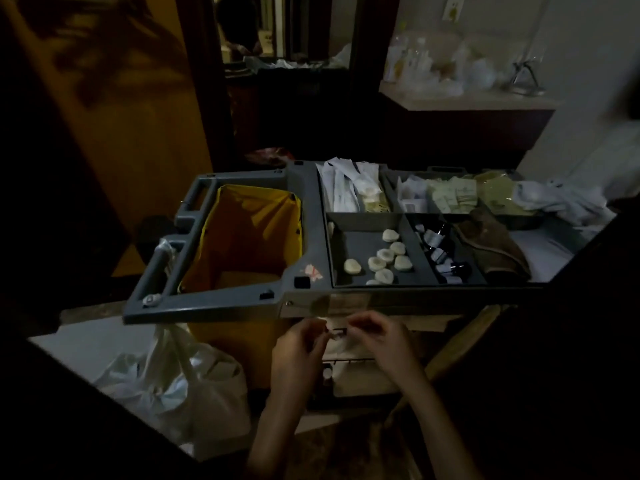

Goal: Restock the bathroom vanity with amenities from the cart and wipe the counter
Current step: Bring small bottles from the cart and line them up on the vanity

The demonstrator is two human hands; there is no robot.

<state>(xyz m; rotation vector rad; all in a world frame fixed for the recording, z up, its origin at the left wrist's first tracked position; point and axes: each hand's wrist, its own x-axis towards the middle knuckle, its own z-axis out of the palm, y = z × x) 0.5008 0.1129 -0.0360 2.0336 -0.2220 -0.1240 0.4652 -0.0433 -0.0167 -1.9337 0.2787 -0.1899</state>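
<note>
Filling the middle of the view, the grey cart (pixel 239 308) stands just in front of the person, which seems meant to keep its stock within easy reach. The bathroom counter (pixel 467 98) lies well beyond it at the upper right, crowded with pale bottles and wrappers too blurred to name. A yellow bag (pixel 249 233) hangs open in the cart's left half, probably for rubbish, and a white plastic bag (pixel 180 382) dangles from the handle below it. On the right the top is divided into compartments, so each supply stays sorted. Paper packets (pixel 450 194) fill the far row, a brown cloth (pixel 491 244) lies folded in the near right section, likely for the wiping, small dark-capped bottles (pixel 440 251) sit beside it, and round soaps (pixel 384 258) are scattered in the near left one. Below the cart's front edge both forearms reach forward and the hands meet. The left hand (pixel 298 344) and right hand (pixel 384 337) have their fingers curled inward, and together they pinch a small white item (pixel 335 332) between the fingertips. It is too dim to identify, though it is probably one amenity being readied.
</note>
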